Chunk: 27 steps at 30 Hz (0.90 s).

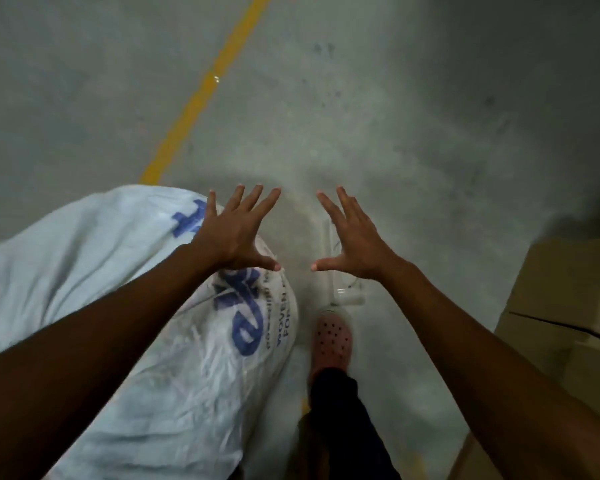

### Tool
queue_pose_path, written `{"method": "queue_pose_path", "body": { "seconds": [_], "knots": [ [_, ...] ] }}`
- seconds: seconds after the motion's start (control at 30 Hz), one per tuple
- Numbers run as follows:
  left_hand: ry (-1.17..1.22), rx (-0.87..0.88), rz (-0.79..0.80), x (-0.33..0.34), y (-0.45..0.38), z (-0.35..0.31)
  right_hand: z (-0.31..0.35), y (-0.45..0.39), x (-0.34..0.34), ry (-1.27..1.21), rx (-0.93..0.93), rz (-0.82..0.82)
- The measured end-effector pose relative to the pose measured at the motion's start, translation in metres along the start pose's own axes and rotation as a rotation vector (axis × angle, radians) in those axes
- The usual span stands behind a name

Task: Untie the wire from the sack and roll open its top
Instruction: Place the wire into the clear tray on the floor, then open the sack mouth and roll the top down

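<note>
A large white woven sack (125, 299) with blue print fills the lower left, lying on the grey floor. Its top and any wire on it are not visible. My left hand (236, 233) hovers above the sack's right part, palm down, fingers spread wide, holding nothing. My right hand (354, 240) is stretched out beside it over bare floor, also spread and empty. The two thumbs nearly point at each other with a small gap between them.
A yellow painted line (201, 95) curves across the concrete floor. My foot in a pink perforated clog (331, 341) stands right of the sack, with a small clear object (347, 292) on the floor ahead of it. Cardboard boxes (565, 306) stand at the right edge.
</note>
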<state>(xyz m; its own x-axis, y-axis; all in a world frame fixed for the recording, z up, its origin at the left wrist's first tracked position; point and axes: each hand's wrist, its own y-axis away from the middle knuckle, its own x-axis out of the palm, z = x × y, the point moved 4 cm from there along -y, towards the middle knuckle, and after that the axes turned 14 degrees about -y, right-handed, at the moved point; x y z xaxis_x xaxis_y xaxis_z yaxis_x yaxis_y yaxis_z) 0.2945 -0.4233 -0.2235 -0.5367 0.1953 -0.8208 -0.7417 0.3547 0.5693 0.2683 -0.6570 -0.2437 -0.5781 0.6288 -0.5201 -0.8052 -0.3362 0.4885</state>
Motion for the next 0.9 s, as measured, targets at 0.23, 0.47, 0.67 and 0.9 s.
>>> {"method": "queue_pose_path", "body": {
  "seconds": [0.23,0.47,0.67,0.9],
  "knots": [
    [0.158,-0.171,-0.103,-0.029,0.183,0.123,0.177,0.012,0.029,0.033,-0.222,0.168],
    [0.406,-0.369,-0.133,-0.001,0.355,0.189,0.305,0.046,0.125,0.091,-0.412,0.385],
    [0.669,-0.465,-0.175,0.051,0.453,0.215,0.367,0.083,0.211,0.119,-0.455,0.553],
    [0.928,-0.468,-0.28,0.11,0.511,0.223,0.398,0.12,0.285,0.173,-0.455,0.592]
  ]
}}
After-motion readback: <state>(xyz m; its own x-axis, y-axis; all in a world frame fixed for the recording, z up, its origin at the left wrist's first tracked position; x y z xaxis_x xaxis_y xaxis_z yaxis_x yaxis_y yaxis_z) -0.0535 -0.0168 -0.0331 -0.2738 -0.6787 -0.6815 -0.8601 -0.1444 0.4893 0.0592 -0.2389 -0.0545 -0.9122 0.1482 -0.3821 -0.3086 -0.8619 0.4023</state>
